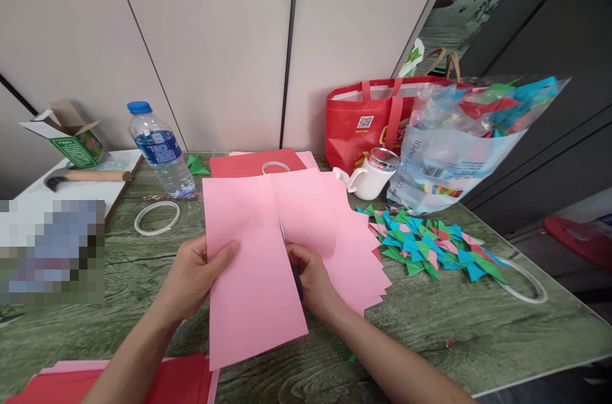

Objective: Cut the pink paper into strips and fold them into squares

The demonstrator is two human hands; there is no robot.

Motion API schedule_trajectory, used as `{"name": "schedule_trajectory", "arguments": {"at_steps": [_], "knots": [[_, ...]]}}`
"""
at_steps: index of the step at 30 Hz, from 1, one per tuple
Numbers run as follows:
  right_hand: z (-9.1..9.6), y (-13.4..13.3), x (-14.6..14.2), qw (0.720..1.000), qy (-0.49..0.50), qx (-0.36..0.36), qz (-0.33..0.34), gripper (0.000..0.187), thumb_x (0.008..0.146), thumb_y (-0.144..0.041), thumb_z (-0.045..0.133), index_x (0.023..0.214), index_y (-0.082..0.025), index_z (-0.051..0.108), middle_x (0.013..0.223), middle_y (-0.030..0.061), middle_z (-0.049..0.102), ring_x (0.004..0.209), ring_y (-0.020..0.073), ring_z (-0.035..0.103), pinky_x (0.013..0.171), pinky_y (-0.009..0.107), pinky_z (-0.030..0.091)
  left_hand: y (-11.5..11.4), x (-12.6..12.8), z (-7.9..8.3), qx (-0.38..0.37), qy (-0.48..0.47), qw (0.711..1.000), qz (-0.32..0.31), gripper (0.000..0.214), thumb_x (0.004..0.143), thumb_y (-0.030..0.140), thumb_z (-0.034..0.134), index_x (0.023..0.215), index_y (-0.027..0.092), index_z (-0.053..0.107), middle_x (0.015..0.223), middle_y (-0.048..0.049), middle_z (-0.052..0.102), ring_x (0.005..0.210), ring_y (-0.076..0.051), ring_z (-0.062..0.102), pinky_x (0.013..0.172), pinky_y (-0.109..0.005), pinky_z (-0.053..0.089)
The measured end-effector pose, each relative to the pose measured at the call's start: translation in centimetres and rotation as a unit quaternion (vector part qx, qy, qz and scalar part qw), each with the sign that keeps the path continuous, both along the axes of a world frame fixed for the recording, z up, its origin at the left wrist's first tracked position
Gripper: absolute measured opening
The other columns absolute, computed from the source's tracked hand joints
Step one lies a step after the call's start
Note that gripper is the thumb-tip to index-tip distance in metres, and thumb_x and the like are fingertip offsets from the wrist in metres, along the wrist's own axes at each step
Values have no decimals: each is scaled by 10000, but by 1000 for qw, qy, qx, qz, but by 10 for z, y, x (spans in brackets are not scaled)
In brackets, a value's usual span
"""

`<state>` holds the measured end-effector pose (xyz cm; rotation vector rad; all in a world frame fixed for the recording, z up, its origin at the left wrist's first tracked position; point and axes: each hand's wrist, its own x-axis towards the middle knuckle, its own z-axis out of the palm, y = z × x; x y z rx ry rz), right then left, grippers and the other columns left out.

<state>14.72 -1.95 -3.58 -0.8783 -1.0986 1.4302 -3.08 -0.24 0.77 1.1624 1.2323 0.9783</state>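
My left hand (194, 273) grips the left edge of a pink paper sheet (253, 302), thumb on top. My right hand (310, 280) is closed around what look like scissors (297, 281); only a dark handle part and a sliver of blade show beside the paper. A slit runs up the sheet from its near edge, and the part right of it curls upward. Under and right of the sheet lie several fanned pink sheets (356, 257) with stepped corners.
Folded coloured paper pieces (430, 241) are joined in a strip at right, near a white ring (530, 289). Behind stand a white mug (370, 180), red bag (354, 130), stuffed plastic bag (449, 162) and water bottle (162, 155). A hammer (90, 176) lies left; red paper (182, 382) lies in front.
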Motion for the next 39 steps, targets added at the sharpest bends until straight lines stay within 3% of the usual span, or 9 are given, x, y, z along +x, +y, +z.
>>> {"name": "schedule_trajectory", "arguments": {"at_steps": [19,28,39], "knots": [[1,-1,-1,1000,-1,-14,-21,209,532,-296,733,611,-170,587,621,-8,629,590,147,558,544,258,441,2,1,-1,11,7,1000,0,255,640,385,670,695,138,643,643,-40,661,508,-156,564,420,-237,445],[5,1,2,1000,-13,5,-13,256,534,-298,740,730,-176,629,716,10,665,662,170,590,630,292,471,0,0,-3,27,61,997,-40,250,659,390,644,647,141,627,585,-23,622,471,-133,519,382,-205,403],[9,-3,4,998,-45,38,-29,305,618,-192,689,894,-207,562,793,15,638,741,173,580,652,274,454,-5,2,2,136,155,978,-3,274,663,385,612,539,141,591,520,0,551,454,-107,450,353,-179,352]]}}
